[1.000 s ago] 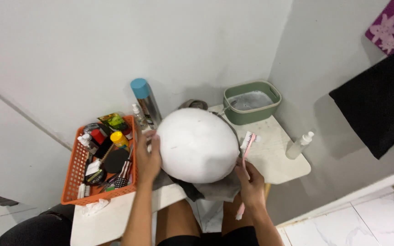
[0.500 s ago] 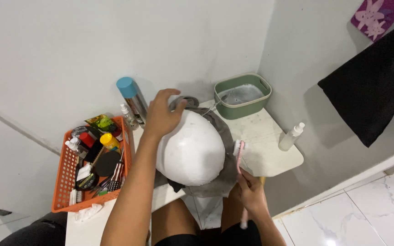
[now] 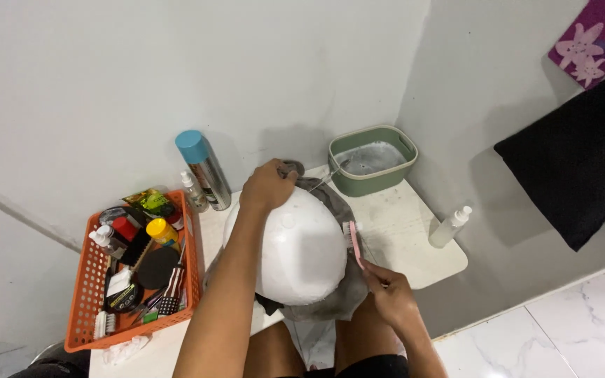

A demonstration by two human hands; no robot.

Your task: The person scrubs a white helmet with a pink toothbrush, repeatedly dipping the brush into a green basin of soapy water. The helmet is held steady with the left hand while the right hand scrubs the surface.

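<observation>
A large white rounded helmet (image 3: 295, 252) rests on a grey cloth (image 3: 337, 210) over a small white table (image 3: 414, 238). My left hand (image 3: 267, 185) reaches across the top of the helmet and grips its far edge together with the cloth. My right hand (image 3: 390, 297) holds a pink toothbrush (image 3: 353, 243), whose head touches the helmet's right side.
An orange basket (image 3: 85, 301) of brushes, bottles and tins stands at the left. A silver spray can with a blue cap (image 3: 204, 168) and a small bottle (image 3: 192, 190) stand behind. A green tub (image 3: 372, 161) sits at the back right, a white spray bottle (image 3: 449, 227) at the right edge.
My left hand has moved from the helmet's left side over its top to the far edge. The right hand has kept the toothbrush against the helmet's right side.
</observation>
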